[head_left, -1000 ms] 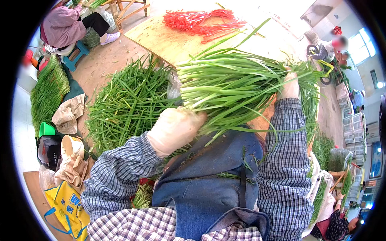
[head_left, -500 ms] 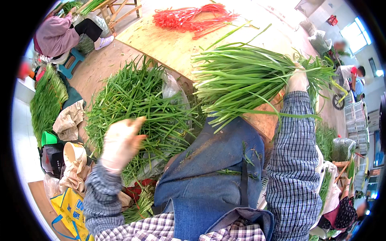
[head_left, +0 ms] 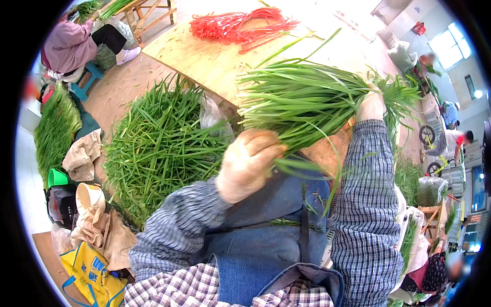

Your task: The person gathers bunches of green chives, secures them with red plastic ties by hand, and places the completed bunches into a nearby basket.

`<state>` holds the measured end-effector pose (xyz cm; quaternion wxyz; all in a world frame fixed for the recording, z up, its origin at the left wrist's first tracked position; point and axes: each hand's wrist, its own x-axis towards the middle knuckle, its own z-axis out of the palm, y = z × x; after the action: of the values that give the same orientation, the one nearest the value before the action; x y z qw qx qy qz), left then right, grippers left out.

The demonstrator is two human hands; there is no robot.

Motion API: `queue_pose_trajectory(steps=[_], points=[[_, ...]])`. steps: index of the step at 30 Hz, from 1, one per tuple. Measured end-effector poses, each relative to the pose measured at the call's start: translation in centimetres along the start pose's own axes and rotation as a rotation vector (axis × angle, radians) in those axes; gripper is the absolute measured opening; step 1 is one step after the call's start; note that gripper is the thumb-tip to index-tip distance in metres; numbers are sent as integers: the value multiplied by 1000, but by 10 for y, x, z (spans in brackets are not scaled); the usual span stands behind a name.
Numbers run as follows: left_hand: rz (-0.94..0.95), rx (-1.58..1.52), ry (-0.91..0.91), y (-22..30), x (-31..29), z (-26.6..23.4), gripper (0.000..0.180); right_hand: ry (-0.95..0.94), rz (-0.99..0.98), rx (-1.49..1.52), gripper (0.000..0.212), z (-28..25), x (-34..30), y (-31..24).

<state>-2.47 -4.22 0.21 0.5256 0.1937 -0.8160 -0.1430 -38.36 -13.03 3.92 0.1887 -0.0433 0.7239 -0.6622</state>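
My right hand (head_left: 372, 106) is closed round a thick bunch of long green chives (head_left: 302, 102), held above the table's near corner. The pale stem ends point left and the leaf tips hang past my wrist on the right. At the bunch's lower left edge, my left hand (head_left: 249, 166) has its fingers drawn together on a few chive leaves (head_left: 299, 164), which look blurred. A large heap of loose chives (head_left: 158, 148) lies to the left of my lap, with clear plastic (head_left: 212, 120) at its edge.
Red ties (head_left: 235, 25) lie on the wooden table (head_left: 179, 48). At left are more chives (head_left: 55, 133), brown cloth (head_left: 83, 156), a pale bucket (head_left: 90, 198) and a yellow bag (head_left: 89, 271). My denim apron (head_left: 250, 240) covers my lap. Other people work at far left and right.
My left hand has moved right from over the heap to the bunch's lower edge, and its fingers have closed. The right hand still holds the bunch.
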Motion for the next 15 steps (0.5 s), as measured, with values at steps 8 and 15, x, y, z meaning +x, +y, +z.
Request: queue_pose_trajectory(steps=[8,15], points=[[-231,788,-759,-23,-65,-123,23,39,-777,-1461,29,-4,52,31],[69,354,-515,12,-5,-30,40,-26,-722,-1516,25,-16,-11,1]])
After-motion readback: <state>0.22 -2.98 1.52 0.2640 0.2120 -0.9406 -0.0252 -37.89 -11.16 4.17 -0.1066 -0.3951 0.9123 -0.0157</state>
